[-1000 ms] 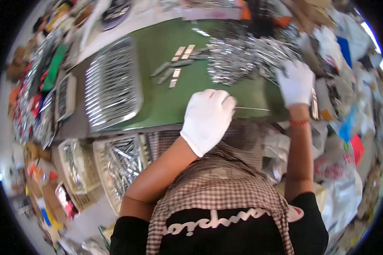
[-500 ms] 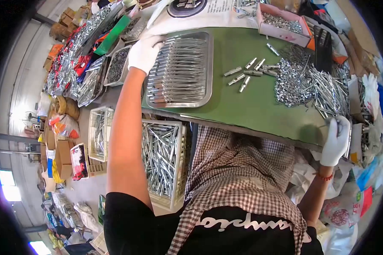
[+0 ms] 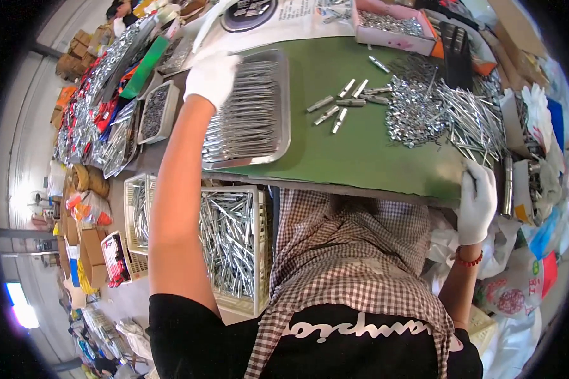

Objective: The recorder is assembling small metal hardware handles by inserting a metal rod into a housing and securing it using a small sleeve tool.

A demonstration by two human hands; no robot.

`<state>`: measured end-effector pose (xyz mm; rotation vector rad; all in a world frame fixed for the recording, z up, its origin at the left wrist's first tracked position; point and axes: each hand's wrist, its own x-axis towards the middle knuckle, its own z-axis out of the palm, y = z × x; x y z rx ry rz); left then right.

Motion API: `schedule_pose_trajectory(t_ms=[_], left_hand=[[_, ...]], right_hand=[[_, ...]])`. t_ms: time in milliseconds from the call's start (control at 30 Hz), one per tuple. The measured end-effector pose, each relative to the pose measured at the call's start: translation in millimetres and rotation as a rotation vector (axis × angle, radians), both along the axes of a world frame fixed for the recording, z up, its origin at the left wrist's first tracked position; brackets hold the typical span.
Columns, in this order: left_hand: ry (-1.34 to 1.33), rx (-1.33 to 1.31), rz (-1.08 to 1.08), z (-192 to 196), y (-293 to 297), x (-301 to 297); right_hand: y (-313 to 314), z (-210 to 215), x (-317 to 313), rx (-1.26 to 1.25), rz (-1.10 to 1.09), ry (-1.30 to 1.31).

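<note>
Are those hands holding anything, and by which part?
The left hand covers one corner of the tray, hiding any hold; the right hand shows nothing held.

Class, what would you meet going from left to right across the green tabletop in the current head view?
Metal tray, loose metal tubes, pile of small metal pieces, thin metal rods.

The gloved left hand (image 3: 211, 79) lies well forward, bare forearm (image 3: 182, 180) behind its fingers (image 3: 232, 63), while the gloved right hand (image 3: 477, 208) points its fingers ahead of its wrist (image 3: 471, 241).

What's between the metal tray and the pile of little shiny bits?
In the head view, several loose silvery metal cylinders on the green tabletop.
</note>
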<state>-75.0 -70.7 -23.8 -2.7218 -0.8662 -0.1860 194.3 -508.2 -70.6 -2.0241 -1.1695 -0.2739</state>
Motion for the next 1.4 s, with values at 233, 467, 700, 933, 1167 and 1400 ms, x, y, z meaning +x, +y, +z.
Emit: schedule_pose_trajectory(t_ms=[233,467,700,933,1167,1400], left_hand=[[0.031,-0.134,-0.297,-14.0,-124.2,75.6],[-0.024,-0.068,-0.246,-11.6,-134.0,84.8],[-0.26,-0.476,-0.51,-35.4,-255.9,97.4],[-0.58,-0.53,-0.439,-68.3,-283.1,101.6],[-0.571,-0.501,-0.417,-68.6,-284.7,102.0],[-0.571,-0.507,-0.407,-68.4,-285.9,101.8]], right_hand=[[8.8,8.0,-23.7,-0.102,0.148,0.027],[11.4,-4.4,-28.2,-0.091,0.14,0.029],[7.5,-12.9,-19.6,-0.193,0.171,-0.155],[8.8,-16.4,-12.8,-0.214,0.199,-0.074],[11.5,-16.1,-7.8,-0.215,0.259,-0.04],[16.6,-16.0,-3.0,-0.195,0.321,-0.142]])
